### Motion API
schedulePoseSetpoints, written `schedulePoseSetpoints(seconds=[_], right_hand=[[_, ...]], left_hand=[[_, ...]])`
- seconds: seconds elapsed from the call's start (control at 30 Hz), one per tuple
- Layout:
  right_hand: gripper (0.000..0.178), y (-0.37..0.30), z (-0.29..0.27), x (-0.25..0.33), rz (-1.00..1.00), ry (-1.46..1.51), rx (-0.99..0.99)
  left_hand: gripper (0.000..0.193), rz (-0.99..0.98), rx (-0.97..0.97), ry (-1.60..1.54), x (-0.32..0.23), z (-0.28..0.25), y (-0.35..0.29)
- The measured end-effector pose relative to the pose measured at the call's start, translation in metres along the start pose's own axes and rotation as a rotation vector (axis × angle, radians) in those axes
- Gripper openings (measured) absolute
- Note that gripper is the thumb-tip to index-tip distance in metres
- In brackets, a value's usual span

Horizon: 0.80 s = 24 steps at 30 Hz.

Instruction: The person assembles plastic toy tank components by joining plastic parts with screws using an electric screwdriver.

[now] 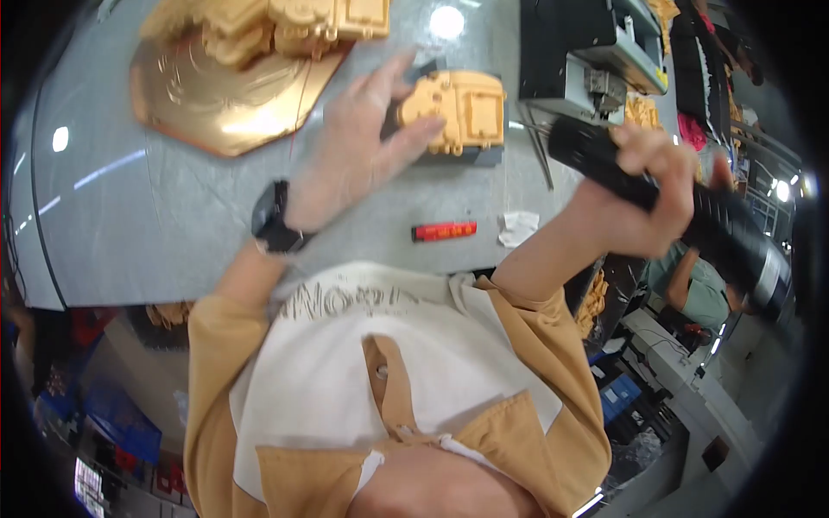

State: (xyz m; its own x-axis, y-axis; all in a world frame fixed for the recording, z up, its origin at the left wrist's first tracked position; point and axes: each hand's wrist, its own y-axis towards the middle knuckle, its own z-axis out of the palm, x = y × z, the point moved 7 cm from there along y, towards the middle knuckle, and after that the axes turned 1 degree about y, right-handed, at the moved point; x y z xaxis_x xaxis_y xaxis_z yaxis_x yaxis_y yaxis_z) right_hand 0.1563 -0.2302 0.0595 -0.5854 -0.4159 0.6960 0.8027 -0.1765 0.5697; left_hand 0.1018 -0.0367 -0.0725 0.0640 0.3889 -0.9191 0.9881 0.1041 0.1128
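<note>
A yellow-orange plastic housing [473,110] sits on a dark block [484,156] on the grey table. Over its left side reaches my left hand [358,129], somewhat blurred, with fingers stretched apart. Its thumb lies across the housing's face, and the other fingers extend past its upper left. My right hand [648,194] is wrapped around a black electric screwdriver [596,155], held tilted above the right side of the table. The screwdriver's thin bit [528,127] points left toward the housing. Between bit and housing a small gap seems to show.
A shiny gold octagonal tray [216,112] holds several similar yellow-orange housings [332,17] at the far left. Nearer me lie a red box cutter [444,230] and a crumpled white paper [518,229]. A grey and black machine [596,73] stands far right; beyond it is another person [695,285].
</note>
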Motion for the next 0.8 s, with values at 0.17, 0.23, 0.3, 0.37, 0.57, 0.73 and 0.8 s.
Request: schedulePoseSetpoints(seconds=[0.17,0.23,0.3,0.37,0.57,0.73,0.8], right_hand=[[0.021,-0.032,-0.044,-0.018,0.011,-0.339,-0.104],[0.028,-0.042,-0.082,-0.043,0.121,-0.301,-0.231],[0.009,-0.03,-0.097,-0.035,0.093,-0.332,-0.219],[0.007,-0.023,-0.098,-0.026,0.014,-0.42,-0.151],[0.039,-0.017,-0.083,-0.025,0.009,-0.323,-0.056],[0.038,-0.017,-0.067,-0.019,-0.088,-0.441,0.02],[0.037,-0.019,-0.06,-0.03,-0.068,-0.394,0.077]], left_hand=[[0.06,-0.12,0.052,-0.098,0.005,0.022,0.018],[0.057,-0.132,0.091,-0.797,-0.008,0.036,0.022],[0.055,-0.138,-0.157,-1.127,-0.032,0.012,0.015],[0.055,-0.082,-0.277,-1.124,-0.059,-0.013,-0.019],[0.038,-0.264,-1.043,-0.942,-0.011,-0.111,-0.251],[0.035,-0.315,-1.91,-1.086,0.152,-0.123,-0.48],[0.038,-0.278,-1.972,-0.936,0.21,-0.132,-0.545]])
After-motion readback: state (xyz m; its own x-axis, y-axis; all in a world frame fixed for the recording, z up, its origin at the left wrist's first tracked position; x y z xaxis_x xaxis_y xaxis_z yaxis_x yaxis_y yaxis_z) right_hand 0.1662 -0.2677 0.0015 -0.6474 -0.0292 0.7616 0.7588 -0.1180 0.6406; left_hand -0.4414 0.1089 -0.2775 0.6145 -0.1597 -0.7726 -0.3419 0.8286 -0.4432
